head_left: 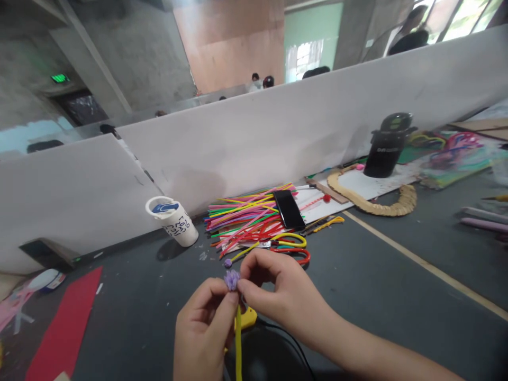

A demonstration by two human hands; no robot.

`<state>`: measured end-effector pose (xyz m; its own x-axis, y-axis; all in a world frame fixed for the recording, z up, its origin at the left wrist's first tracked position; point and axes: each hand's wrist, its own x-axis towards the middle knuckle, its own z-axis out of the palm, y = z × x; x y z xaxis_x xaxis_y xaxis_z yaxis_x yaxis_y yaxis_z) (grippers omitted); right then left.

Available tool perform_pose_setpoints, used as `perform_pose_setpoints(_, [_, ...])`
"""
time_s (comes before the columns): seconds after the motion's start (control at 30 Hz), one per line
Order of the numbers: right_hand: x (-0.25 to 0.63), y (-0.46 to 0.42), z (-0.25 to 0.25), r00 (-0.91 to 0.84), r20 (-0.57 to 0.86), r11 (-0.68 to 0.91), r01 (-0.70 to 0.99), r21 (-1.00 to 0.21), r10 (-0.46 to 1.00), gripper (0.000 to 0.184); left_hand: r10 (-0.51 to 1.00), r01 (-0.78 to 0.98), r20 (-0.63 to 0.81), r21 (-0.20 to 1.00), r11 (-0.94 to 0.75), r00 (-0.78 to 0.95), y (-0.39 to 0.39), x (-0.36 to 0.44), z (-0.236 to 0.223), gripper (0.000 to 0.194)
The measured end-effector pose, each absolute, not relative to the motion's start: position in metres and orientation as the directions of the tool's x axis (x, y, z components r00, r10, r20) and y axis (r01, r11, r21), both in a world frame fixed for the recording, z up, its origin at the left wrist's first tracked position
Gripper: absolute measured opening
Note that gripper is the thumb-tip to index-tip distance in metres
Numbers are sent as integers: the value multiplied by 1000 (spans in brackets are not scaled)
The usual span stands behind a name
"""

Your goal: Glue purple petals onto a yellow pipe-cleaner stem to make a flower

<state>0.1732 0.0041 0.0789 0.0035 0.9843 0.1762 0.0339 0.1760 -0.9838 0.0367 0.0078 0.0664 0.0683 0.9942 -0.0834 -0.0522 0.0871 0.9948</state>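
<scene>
Between my two hands is a small purple flower with a fringed top. A flat yellow-green stem hangs straight down below it. My left hand pinches the flower at its base with thumb and forefinger. From the other side, my right hand closes thumb and forefinger at the flower's edge. Just beyond my fingers lies a second stem with a purple ball tip. Scissors with yellow and red handles rest behind my right hand. Partly hidden under my hands is a yellow tool.
A bundle of coloured strips lies at the back, with a black phone on its right end. To the left stand a white cup and a red sheet. A black bottle and a curved tan strip are right, before the white partition.
</scene>
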Motion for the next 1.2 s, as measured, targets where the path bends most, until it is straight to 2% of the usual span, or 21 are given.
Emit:
perform_pose_setpoints(0.1, [172, 4, 79, 1, 171, 171, 41, -984, 985, 7, 979, -109, -154, 980, 169, 132, 10, 35, 65, 22])
perform_pose_setpoints(0.37, [172, 4, 79, -23, 182, 181, -27, -983, 983, 5, 988, -165, -152, 974, 157, 40, 4, 43, 73, 19])
perform_pose_setpoints(0.47, [175, 3, 80, -48, 175, 169, -111, -979, 983, 8, 979, -205, -183, 959, 198, 92, 6, 40, 72, 21])
perform_pose_setpoints(0.53, [178, 4, 79, -39, 216, 212, -95, -973, 976, 15, 970, -254, -226, 936, 243, 94, 10, 38, 72, 21])
perform_pose_setpoints(0.57, [179, 4, 78, -27, 241, 240, -42, -970, 970, 19, 965, -275, -249, 925, 263, 85, 11, 36, 72, 21])
perform_pose_setpoints(0.63, [180, 7, 74, -29, 273, 274, 177, -945, 962, 24, 955, -301, -290, 907, 295, 61, 15, 32, 74, 23])
perform_pose_setpoints(0.73, [177, 17, 60, -83, 261, 266, 505, -821, 962, 29, 957, -342, -287, 896, 282, 36, 20, 25, 79, 22])
perform_pose_setpoints(0.87, [164, 30, 33, -218, 187, 287, 683, -672, 958, 35, 973, -396, -225, 891, 223, 43, 27, 15, 83, 17])
perform_pose_setpoints(0.9, [160, 31, 26, -263, 168, 309, 720, -622, 950, 31, 976, -395, -213, 894, 212, 44, 29, 14, 83, 16])
perform_pose_setpoints(1.0, [146, 25, 5, -409, 130, 420, 784, -457, 903, 5, 988, -356, -157, 922, 151, 12, 30, 11, 81, 14])
perform_pose_setpoints(1.03, [140, 22, -2, -449, 119, 457, 794, -401, 886, 17, 993, -325, -115, 940, 104, -15, 30, 11, 80, 13])
perform_pose_setpoints(1.1, [128, 15, -14, -494, 100, 499, 811, -305, 864, 30, 993, -208, 29, 977, -52, -114, 27, 13, 78, 9])
perform_pose_setpoints(1.2, [113, 8, -29, -501, 99, 510, 832, -218, 860, 29, 891, 90, 356, 934, -345, -281, 20, 17, 76, 2])
